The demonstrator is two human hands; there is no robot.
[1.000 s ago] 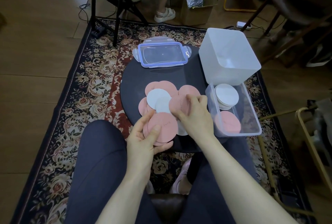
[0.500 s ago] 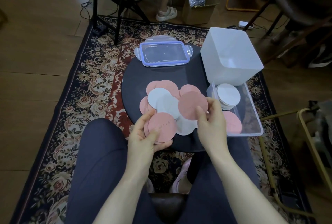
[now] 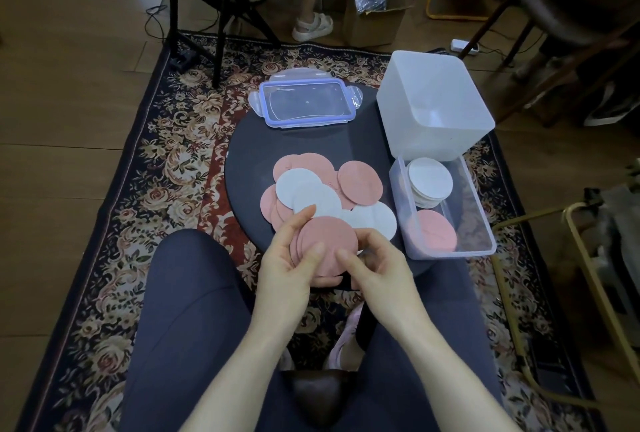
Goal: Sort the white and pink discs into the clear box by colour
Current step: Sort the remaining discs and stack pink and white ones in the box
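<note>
pink stack (image 3: 327, 244) gripped by left hand (image 3: 287, 265) and pinched at its edge by right hand (image 3: 377, 265), above near rim of surface (image 3: 249, 140). box (image 3: 481, 220) just right: white discs (image 3: 429, 178) far end, pink discs (image 3: 434, 230) near end.

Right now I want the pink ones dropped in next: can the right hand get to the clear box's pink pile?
Probably yes. The clear box stands open right of the right hand, nothing between them; the pink pile lies uncovered at its near end.

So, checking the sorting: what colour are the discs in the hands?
Pink discs, seen in the head view.
</note>
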